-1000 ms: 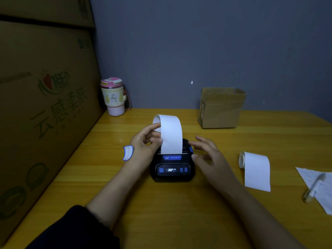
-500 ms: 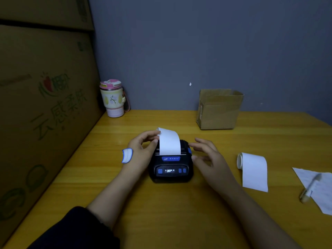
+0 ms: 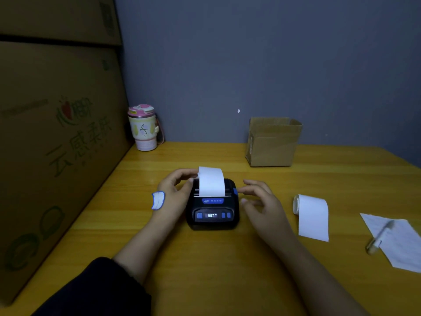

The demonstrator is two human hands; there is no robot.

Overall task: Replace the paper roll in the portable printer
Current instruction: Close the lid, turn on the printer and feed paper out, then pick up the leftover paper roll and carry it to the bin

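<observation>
White paper strip (image 3: 211, 181) rising from black portable printer (image 3: 212, 206) at table (image 3: 205, 270) centre; left hand (image 3: 174, 190) pinching strip edge, right hand (image 3: 259, 199) released beside blue latch (lid apparently shut). Keep strip straight; tear squarely.

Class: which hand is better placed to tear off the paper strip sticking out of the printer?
Left. The left hand already pinches the strip above the printer; the right hand hovers beside it.

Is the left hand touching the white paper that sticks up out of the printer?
Touching. In the head view, the left hand pinches the top left edge of the paper strip above the printer.
</observation>
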